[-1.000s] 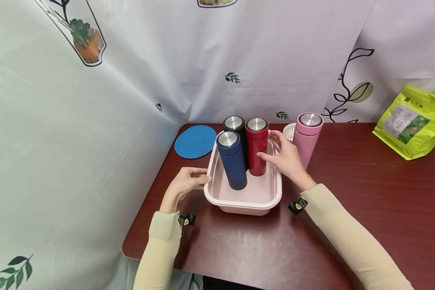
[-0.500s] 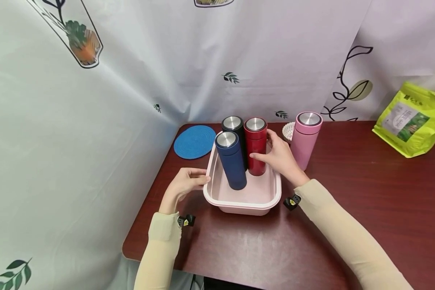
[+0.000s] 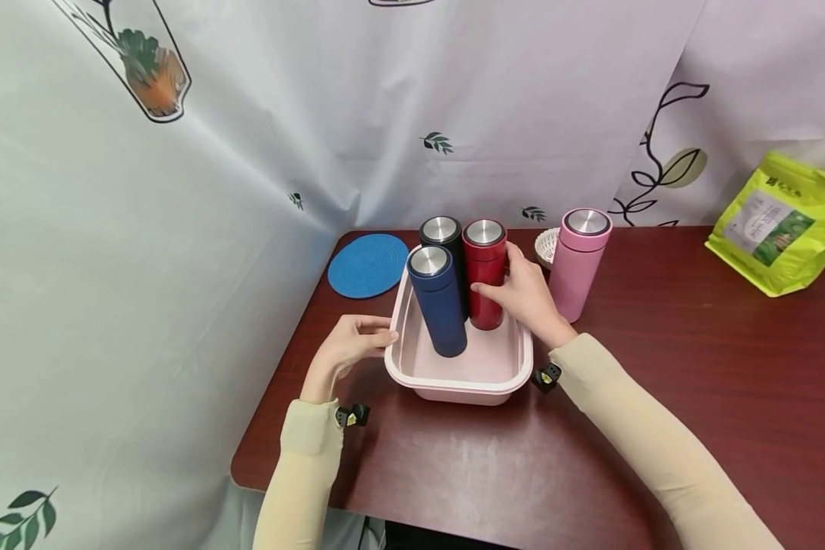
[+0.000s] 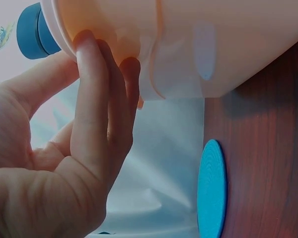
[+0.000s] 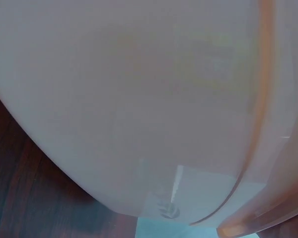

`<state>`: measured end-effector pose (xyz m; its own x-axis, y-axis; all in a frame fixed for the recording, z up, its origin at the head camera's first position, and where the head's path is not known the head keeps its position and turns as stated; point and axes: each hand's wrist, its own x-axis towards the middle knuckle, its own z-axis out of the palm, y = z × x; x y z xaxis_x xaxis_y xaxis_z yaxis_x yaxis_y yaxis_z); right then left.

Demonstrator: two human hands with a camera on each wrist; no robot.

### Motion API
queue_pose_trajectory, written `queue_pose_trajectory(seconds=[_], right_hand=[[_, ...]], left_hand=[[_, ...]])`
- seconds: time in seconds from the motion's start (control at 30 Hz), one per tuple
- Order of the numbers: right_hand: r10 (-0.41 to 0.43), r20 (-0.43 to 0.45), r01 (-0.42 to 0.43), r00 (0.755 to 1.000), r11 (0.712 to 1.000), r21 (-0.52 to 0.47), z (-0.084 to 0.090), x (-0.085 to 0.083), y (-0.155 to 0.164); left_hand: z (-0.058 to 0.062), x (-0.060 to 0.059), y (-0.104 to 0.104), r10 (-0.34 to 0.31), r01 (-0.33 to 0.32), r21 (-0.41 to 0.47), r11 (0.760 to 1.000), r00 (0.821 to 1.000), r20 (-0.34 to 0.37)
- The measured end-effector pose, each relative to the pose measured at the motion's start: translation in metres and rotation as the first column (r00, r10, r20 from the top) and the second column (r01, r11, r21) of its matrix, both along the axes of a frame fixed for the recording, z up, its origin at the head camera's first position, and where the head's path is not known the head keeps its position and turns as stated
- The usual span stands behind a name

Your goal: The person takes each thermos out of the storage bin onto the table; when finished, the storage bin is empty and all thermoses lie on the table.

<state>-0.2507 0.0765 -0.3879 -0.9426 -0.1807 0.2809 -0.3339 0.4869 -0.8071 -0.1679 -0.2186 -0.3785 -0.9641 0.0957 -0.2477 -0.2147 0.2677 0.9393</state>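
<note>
A pink tub (image 3: 467,389) stands on the dark red table and holds three upright bottles with steel lids: blue (image 3: 440,305) in front, black (image 3: 442,233) behind it, red (image 3: 486,267) at the right. My right hand (image 3: 522,294) wraps around the red bottle, thumb in front and fingers behind. My left hand (image 3: 351,347) grips the tub's left rim. In the left wrist view its fingers (image 4: 97,99) curl under the rim of the tub (image 4: 218,44). The tub wall (image 5: 139,99) fills the right wrist view, and the right hand is hidden there.
A pink bottle (image 3: 577,263) stands on the table (image 3: 660,367) right of the tub, with a small white basket (image 3: 545,246) behind it. A blue round mat (image 3: 369,265) lies at the back left, a green bag (image 3: 777,225) at the far right. Curtains close the back and left.
My right hand has moved left from beside the red bottle and closed around it. The left hand has stayed on the tub's rim.
</note>
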Motion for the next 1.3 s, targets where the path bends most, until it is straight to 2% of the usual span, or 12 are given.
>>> queue_pose_trajectory(seconds=[0.57, 0.8, 1.3], right_hand=[[-0.026, 0.014, 0.027, 1.000, 0.998, -0.060, -0.004, 0.010, 0.003], [-0.042, -0.002, 0.042, 0.999, 0.996, -0.079, 0.001, 0.009, 0.003], [-0.047, -0.056, 0.041, 0.997, 0.993, -0.112, 0.012, 0.020, 0.006]], left_hand=[[-0.002, 0.007, 0.004, 0.008, -0.009, -0.026, 1.000, 1.000, -0.017], [0.002, 0.007, 0.005, 0.021, -0.022, -0.022, 1.000, 0.999, -0.032], [0.001, 0.006, 0.003, 0.017, -0.019, -0.048, 0.999, 0.999, -0.040]])
